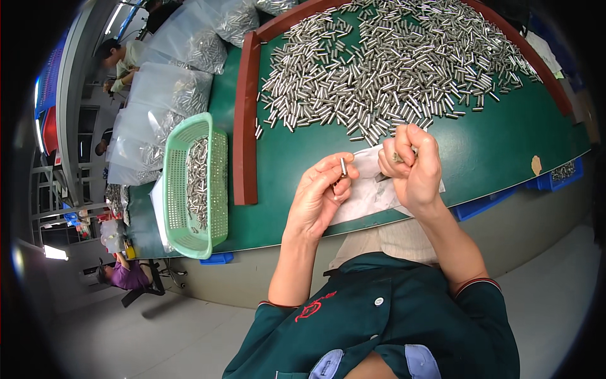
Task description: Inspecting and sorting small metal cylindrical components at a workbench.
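My left hand [320, 192] pinches one small silver metal pin [343, 167] upright between thumb and fingers, above a white cloth [366, 189] at the near edge of the green table [480, 151]. My right hand [411, 165] is curled shut around a small bunch of the same pins [398, 156], just right of the left hand. A wide heap of silver pins [391, 63] covers the table beyond both hands.
A red-brown wooden border [245, 120] frames the table's left side. Left of it a light green plastic basket [196, 186] holds more pins, with clear bags of pins [183, 82] behind. Blue bins [555, 177] sit under the right edge. Other people sit far left.
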Demonstrator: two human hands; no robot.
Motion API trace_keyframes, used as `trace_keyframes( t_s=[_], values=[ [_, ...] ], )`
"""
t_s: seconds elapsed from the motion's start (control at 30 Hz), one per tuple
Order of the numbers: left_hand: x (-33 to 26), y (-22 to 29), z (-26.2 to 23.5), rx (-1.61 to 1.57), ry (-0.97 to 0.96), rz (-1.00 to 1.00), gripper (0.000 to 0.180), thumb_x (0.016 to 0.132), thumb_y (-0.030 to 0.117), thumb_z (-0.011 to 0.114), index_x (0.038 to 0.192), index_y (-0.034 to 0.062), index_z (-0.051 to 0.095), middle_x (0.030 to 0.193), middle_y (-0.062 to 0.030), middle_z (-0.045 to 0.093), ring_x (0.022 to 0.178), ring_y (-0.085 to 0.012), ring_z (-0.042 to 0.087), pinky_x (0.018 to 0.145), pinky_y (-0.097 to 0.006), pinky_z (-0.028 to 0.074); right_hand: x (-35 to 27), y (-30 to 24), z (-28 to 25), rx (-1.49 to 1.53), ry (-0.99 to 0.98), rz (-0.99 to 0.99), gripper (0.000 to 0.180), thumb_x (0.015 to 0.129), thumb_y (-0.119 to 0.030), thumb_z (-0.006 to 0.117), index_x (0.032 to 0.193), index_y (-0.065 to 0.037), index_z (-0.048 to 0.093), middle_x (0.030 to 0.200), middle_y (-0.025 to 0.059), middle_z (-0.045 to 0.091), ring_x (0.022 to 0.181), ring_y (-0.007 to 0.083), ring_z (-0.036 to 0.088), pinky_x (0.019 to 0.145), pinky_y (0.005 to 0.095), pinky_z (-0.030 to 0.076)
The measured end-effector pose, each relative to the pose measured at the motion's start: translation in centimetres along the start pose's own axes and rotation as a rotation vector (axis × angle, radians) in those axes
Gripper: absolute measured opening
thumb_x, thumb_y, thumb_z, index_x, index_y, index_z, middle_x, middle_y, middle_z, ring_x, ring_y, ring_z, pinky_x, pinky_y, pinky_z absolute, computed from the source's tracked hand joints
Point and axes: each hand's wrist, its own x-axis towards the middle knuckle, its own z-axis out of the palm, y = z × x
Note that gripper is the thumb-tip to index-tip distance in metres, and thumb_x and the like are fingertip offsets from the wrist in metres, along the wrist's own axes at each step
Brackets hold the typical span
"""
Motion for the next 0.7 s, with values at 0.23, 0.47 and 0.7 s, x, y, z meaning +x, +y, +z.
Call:
trace_keyframes(
  t_s=[0.23, 0.47, 0.7],
  values=[
    [0.2, 0.2, 0.7, -0.034, 0.012, 0.043, 0.019, 0.086, 0.017, 0.044, 0.087, -0.0014, 0.05, 0.076, -0.0113, 0.05, 0.06, -0.0115, 0.039, 0.049, -0.021, 0.034, 0.0, 0.0, -0.3, 0.013, 0.017, 0.004, 0.035, 0.086, -0.02, 0.032, 0.052, -0.01, 0.028, 0.045, -0.0026, 0.025, 0.04, 0.005, 0.017, 0.039, 0.0225, 0.015],
    [2.7, 0.7, 1.3, 1.115, 0.186, 0.48, 0.013, 0.078, 0.013, 0.06, 0.076, 0.0008, 0.057, 0.047, 0.0058, 0.036, 0.042, -0.0035, 0.031, 0.04, -0.022, 0.026, -0.1, -0.1, -0.1, 0.018, 0.011, 0.008, 0.036, 0.086, -0.021, 0.033, 0.052, -0.01, 0.028, 0.045, -0.0022, 0.025, 0.04, 0.0055, 0.018, 0.039, 0.0226, 0.016],
    [4.6, 0.4, 2.2, 1.621, 0.231, 0.611, 0.012, 0.069, 0.01, 0.065, 0.075, 0.0019, 0.058, 0.044, -0.0079, 0.043, 0.038, -0.0217, 0.043, 0.04, -0.033, 0.033, -0.1, -0.1, -0.2, 0.014, 0.012, 0.008, 0.036, 0.086, -0.02, 0.033, 0.052, -0.01, 0.027, 0.046, -0.002, 0.025, 0.04, 0.0057, 0.018, 0.039, 0.0225, 0.016]
  ],
)
